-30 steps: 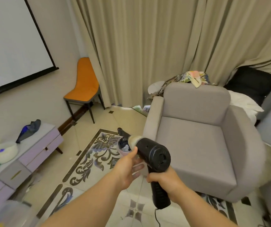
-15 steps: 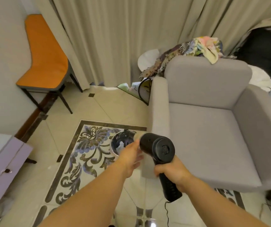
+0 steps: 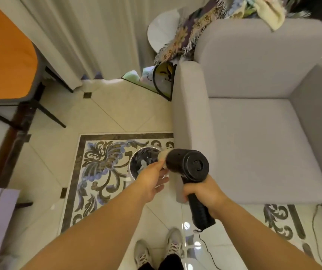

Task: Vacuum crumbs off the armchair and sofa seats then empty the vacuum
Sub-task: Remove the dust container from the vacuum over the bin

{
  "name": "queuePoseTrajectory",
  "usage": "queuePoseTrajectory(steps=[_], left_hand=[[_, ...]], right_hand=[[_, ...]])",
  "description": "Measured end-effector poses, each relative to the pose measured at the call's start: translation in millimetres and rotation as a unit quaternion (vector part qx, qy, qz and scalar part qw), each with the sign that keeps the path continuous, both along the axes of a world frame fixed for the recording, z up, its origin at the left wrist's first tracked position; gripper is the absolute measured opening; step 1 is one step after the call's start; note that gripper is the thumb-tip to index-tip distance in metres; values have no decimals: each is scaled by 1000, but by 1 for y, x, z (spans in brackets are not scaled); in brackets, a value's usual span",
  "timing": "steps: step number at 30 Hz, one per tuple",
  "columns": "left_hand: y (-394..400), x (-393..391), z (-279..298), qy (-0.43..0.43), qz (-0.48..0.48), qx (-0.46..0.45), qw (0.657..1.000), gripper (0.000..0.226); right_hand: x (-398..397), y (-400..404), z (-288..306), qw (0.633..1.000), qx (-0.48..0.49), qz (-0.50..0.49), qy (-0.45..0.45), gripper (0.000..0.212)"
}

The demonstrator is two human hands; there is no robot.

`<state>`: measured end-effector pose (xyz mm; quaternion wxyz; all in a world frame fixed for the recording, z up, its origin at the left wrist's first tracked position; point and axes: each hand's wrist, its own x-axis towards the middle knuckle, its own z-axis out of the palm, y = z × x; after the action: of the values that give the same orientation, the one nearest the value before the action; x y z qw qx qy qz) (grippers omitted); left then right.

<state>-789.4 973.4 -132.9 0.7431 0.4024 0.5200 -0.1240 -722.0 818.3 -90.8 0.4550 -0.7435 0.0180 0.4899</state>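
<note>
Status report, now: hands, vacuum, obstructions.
Right hand grips vacuum handle. Left hand holds its front end, over the bin beside the armchair. Nothing in the way.

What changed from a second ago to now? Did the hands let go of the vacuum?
No, nothing was let go. The view tipped down and closer: the screen and cabinet top slid out of sight, and shoes now show. The vacuum now sits over the small bin beside the armchair. The right hand still grips the handle; the left hand still holds the front end.
</note>
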Motion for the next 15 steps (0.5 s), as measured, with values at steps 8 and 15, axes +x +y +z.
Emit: queuePoseTrajectory(steps=[8, 15], left_hand=[[21, 45, -15, 26, 45, -45, 998, 32], [28, 85, -30, -9, 127, -144, 981, 21]], right_hand=[[59, -9, 13, 999, 30, 15, 24, 23], [75, -10, 11, 999, -13, 37, 14, 45]])
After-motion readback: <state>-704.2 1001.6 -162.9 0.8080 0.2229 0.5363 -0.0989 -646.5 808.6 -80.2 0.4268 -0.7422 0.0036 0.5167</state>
